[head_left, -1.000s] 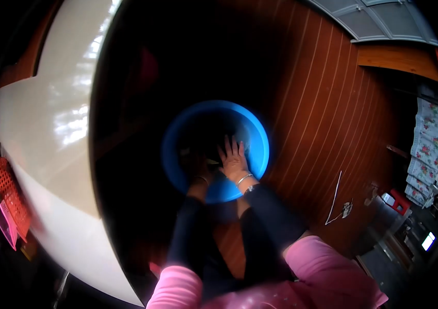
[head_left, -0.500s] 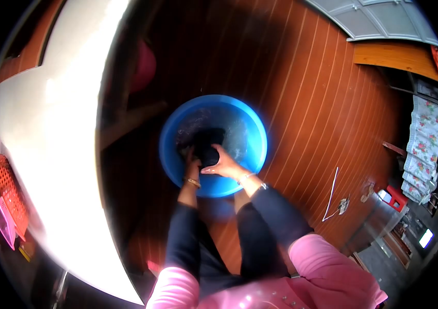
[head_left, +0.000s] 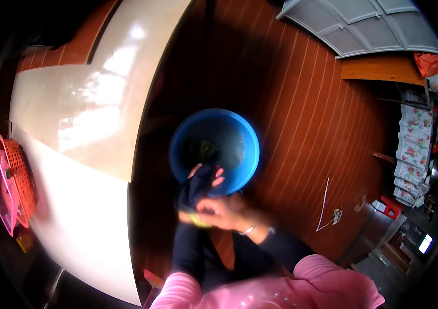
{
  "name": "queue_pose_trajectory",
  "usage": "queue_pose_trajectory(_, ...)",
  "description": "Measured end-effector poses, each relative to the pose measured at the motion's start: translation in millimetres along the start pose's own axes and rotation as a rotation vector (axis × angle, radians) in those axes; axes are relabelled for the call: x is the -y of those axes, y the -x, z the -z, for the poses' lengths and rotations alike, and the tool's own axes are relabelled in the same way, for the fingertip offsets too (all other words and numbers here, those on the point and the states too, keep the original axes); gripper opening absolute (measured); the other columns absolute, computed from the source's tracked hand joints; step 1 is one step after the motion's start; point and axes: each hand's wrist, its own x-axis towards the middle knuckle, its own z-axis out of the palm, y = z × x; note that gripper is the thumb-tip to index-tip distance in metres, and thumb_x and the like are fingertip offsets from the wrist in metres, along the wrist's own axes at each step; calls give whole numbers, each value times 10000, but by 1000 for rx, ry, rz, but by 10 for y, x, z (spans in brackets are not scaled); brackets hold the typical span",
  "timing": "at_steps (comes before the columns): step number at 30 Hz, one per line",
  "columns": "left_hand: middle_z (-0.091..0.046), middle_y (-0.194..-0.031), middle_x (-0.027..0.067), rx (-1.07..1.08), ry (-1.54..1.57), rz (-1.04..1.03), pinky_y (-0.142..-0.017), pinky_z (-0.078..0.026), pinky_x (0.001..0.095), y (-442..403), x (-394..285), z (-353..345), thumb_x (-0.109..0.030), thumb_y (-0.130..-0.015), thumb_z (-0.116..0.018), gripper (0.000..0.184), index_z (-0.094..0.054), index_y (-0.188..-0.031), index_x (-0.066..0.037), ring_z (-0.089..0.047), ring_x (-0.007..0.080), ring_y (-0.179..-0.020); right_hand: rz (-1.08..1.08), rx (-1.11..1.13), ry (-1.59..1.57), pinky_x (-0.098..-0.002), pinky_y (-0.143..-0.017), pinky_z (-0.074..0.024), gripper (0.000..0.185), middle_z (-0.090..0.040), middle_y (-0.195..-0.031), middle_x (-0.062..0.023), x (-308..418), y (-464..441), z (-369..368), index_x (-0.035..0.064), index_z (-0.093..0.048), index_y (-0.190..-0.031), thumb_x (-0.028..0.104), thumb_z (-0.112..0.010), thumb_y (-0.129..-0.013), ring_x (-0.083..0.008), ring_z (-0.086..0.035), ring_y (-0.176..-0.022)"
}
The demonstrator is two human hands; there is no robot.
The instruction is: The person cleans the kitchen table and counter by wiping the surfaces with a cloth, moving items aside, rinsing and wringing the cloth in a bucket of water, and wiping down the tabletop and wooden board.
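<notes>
A blue basin [head_left: 252, 159] with cloudy water stands on the floor, and something dark with yellowish-green patches [head_left: 207, 149] lies in it. Over the basin's near rim, my left hand [head_left: 218, 177] holds a bunched dark cloth [head_left: 196, 188]; its fingertips show on both sides of the cloth and the palm is hidden. My right hand [head_left: 221, 213], blurred by motion, is closed at the cloth's near end, on a small yellow-green thing [head_left: 199, 220] that is too smeared to identify.
A pale, glossy tabletop [head_left: 90, 139] fills the left side. Orange [head_left: 21, 175] and pink [head_left: 4, 190] plastic baskets are at its far left. Grey cabinet doors [head_left: 353, 31], a wooden board [head_left: 378, 69], a floral cloth [head_left: 413, 154] and a red object [head_left: 391, 207] are at right.
Both hands have come from inside the basin toward my body, lifting the dark cloth to the near rim. The yellow-green thing now shows by my right hand. The view has shifted.
</notes>
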Motion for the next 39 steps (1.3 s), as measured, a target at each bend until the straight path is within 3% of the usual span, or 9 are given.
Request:
queue_pose_trajectory(3, -650, -1011, 119, 31, -213, -191, -830, -493, 300, -210, 271, 56, -103, -881, -576, 170, -629, -1022, -24, -630, 216, -957, -56, -337, -4, -278, -705, -465, 194, -634, -787, -61, -227, -109, -2, 33, -625, -884, 216, -673, -839, -118, -581, -743)
queue_pose_trajectory(5, -653, -1008, 121, 45, 819, 385, -821, -505, 330, -365, 913, 105, -145, -867, -554, 199, -633, -1023, -49, -635, 219, -931, -140, -584, -63, -295, -717, -476, 181, -641, -810, -100, -510, -279, 88, 34, -636, -893, 198, -675, -826, -169, -615, -770)
queue_pose_trajectory(8, -647, -1079, 100, -194, 1062, 385, -909, -491, 366, -340, 606, -90, -267, -928, -477, 301, -605, -1111, -66, -617, 236, -997, -60, -793, 333, -324, -741, -484, 186, -628, -921, -151, -730, -562, 410, 13, -642, -910, 157, -676, -797, -258, -629, -862)
queue_pose_trajectory(16, -585, -1215, 130, 517, 1203, 537, -955, -480, 468, -232, 212, -80, -415, -859, -642, 551, -500, -1272, -79, -549, 275, -1160, 77, -448, -371, -294, -932, -434, 181, -583, -1110, -100, -812, -653, 513, 62, -493, -911, -29, -621, -821, -174, -534, -1053)
queue_pose_trajectory(20, -633, -934, 129, 470, 733, 715, -713, -588, 381, -350, 199, 40, -281, -837, -698, 447, -523, -1148, -12, -655, 232, -822, 160, -329, -249, -317, -923, -455, 286, -592, -1089, -91, -1003, -715, 683, 65, -508, -947, -43, -680, -745, -194, -555, -1019)
queue_pose_trajectory(24, -602, -773, 91, 332, 619, 688, -449, -508, 260, -401, 14, -76, -191, -781, -673, 359, -541, -1058, -6, -602, 170, -572, 72, -152, -213, -388, -989, -432, 636, -540, -1208, -144, -959, -729, 859, 69, -456, -1289, 109, -758, -730, -257, -563, -1076)
queue_pose_trajectory(26, -609, -768, 107, 297, 692, 629, -408, -472, 244, -340, -173, -157, -214, -768, -630, 354, -557, -1044, -5, -590, 170, -535, -213, 139, -926, -435, -1027, -402, 972, -450, -1335, -201, -726, -622, 946, 94, -250, -1456, 272, -818, -687, -340, -489, -1212)
queue_pose_trajectory(31, -630, -958, 246, 345, 1450, 697, -385, -438, 284, -39, 285, -457, -399, -838, -552, 526, -533, -1187, -7, -588, 267, -561, 32, 163, -1242, -522, -975, -441, 1163, -371, -1409, -252, -560, -543, 744, 126, -112, -1498, 451, -830, -643, -437, -494, -1192)
queue_pose_trajectory(39, -574, -955, 192, 287, 1642, 729, -447, -446, 282, 216, -96, -460, -566, -835, -574, 676, -506, -1182, 11, -546, 227, -648, 68, 237, -1113, -344, -829, -519, 458, -604, -901, -71, -140, -529, 698, 69, -600, -1098, 120, -797, -688, -207, -610, -864)
